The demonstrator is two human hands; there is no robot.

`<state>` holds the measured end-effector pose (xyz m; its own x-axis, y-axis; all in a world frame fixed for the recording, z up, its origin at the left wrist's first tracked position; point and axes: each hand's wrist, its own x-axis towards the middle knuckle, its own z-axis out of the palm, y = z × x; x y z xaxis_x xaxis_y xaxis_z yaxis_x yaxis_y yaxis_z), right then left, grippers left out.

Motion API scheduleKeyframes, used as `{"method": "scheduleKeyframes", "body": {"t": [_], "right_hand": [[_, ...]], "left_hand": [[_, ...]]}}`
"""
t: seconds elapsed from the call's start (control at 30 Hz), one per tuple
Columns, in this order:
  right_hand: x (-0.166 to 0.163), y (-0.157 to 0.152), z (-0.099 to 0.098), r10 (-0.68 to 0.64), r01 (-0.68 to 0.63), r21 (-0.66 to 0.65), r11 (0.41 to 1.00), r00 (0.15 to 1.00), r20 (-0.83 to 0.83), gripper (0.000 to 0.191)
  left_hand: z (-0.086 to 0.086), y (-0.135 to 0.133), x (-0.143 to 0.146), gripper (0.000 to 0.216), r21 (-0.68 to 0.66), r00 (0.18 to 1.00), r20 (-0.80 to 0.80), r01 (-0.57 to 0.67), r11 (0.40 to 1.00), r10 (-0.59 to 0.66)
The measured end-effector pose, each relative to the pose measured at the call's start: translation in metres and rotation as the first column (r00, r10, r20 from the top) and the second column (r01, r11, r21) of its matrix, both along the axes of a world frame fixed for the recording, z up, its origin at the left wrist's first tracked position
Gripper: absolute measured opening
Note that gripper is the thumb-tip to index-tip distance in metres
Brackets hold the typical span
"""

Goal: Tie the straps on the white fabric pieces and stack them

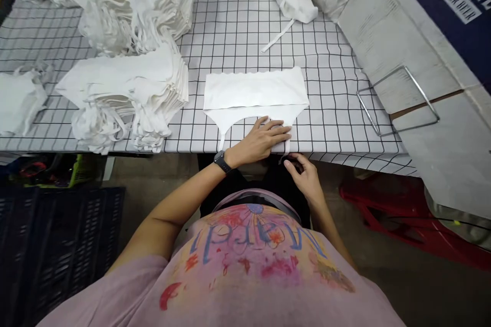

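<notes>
A white cloth garment piece (255, 93) with thin straps lies flat at the near edge of the checked table (330, 82). My left hand (263, 140), fingers stretched flat, presses down on the piece's near part. My right hand (303, 171) is just below the table edge, fingers curled in a pinch on a thin white strap (286, 150) that hangs from the piece. A dark watch sits on my left wrist.
Two tall stacks of folded white pieces (130, 92) (138, 5) stand at the left. A loose white piece with a strap (289, 2) lies at the back. A wire frame (397, 102) rests on grey board at right. A red stool (387, 204) and dark crates (57, 245) are below.
</notes>
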<state>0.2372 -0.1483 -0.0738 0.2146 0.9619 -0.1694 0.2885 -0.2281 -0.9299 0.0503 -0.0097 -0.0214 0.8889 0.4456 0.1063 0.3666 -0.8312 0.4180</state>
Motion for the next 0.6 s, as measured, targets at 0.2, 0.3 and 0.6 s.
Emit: {"method": "scheduleKeyframes", "body": {"t": [0.2,0.3,0.6], "right_hand": [[-0.004,-0.012,0.021,0.062,-0.074,-0.073,0.995,0.986,-0.152,0.031],[0.0,-0.027,0.032,0.06,-0.086,-0.121,0.989,0.977,-0.207,0.033],[0.004,-0.07,0.063,0.056,-0.086,-0.24,0.967,0.99,-0.132,0.034]], "left_hand": [[-0.01,-0.004,-0.002,0.072,0.018,0.999,0.004,-0.036,0.999,0.036],[-0.012,-0.005,-0.002,0.074,0.041,0.999,0.005,-0.039,0.998,0.039],[-0.014,-0.006,-0.002,0.077,0.037,0.998,0.033,-0.052,0.998,0.051]]}}
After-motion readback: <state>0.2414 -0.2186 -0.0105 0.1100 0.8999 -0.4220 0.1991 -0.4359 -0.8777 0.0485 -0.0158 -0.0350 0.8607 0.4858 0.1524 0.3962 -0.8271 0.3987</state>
